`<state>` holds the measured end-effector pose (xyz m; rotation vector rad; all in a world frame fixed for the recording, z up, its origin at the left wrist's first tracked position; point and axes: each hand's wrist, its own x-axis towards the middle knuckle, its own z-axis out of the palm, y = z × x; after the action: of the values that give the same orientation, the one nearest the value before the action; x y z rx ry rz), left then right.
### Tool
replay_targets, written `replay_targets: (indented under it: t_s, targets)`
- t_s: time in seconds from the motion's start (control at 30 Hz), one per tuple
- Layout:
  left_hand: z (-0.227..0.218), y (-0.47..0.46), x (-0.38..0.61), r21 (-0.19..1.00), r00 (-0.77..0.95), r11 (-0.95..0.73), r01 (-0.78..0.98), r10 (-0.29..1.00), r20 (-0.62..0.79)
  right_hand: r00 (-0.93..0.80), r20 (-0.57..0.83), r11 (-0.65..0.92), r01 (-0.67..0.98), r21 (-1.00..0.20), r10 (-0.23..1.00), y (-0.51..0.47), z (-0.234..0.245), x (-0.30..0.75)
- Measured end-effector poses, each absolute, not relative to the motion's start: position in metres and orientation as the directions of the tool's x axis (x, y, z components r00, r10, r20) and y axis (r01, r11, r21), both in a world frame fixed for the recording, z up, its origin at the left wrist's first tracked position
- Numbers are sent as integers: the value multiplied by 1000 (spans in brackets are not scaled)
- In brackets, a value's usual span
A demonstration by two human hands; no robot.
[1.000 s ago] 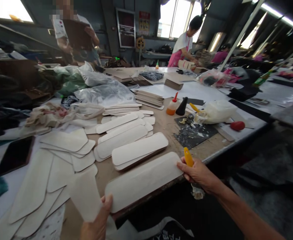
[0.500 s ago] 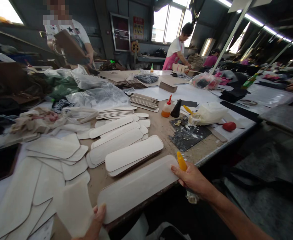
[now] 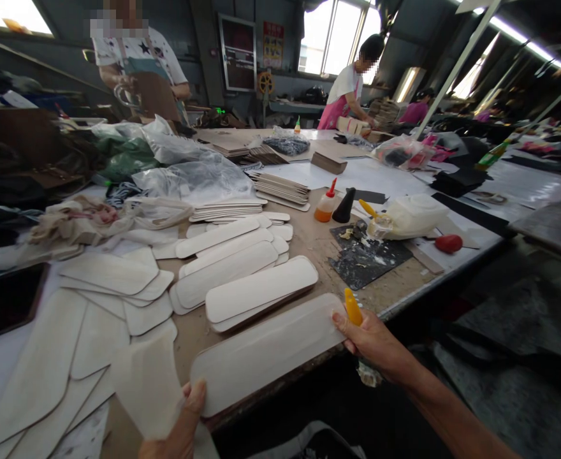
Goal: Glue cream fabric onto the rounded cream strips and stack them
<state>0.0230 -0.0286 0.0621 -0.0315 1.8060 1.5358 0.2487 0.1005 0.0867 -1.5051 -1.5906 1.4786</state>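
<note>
Between my two hands a long pale panel with rounded corners is held at the near table edge. My left hand grips its lower left end, thumb on top; its other fingers are mostly hidden. Another pale piece lies against that hand; whether it is gripped too I cannot tell. My right hand pinches the panel's right end and also holds a yellow-handled tool, whose crusted lower end sticks out below the hand. Just beyond the panel lies a small stack of similar rounded panels.
Loose pale pieces spread at left beside a dark phone. At right are a red-tipped bottle, a black cone, a smeared black sheet and a whitish container. Co-workers stand across the table.
The view has shifted slightly, so the table appears a little to the right. Both hands keep hold of the panel. The co-worker at back left has lowered and turned a brown board.
</note>
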Motion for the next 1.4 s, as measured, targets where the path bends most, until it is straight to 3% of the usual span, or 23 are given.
replay_targets:
  t_s: [0.23, 0.5, 0.7, 0.97, 1.27, 1.4]
  targets:
    - [68, -26, 27, 793, -687, 170, -585, 416, -596, -239, -358, -226, 444, -867, 903, 101, 83, 251]
    - [60, -33, 22, 756, -578, 140, -640, 561, -593, -166, -431, -283, 543, -791, 887, 106, 76, 254]
    - [56, -31, 19, 742, -574, 87, -665, 576, -582, -72, -391, -249, 663, -706, 917, 110, 59, 252]
    - [54, -27, 15, 759, -615, 71, -647, 541, -574, -32, -328, -240, 614, -752, 944, 101, 75, 230]
    - [60, -14, 2, 742, -626, 53, -668, 499, -599, -232, -445, -324, 420, -848, 865, 118, 83, 214]
    - [85, 22, -26, 801, -676, 57, -596, 502, -539, -290, -401, -270, 400, -876, 869, 162, 111, 185]
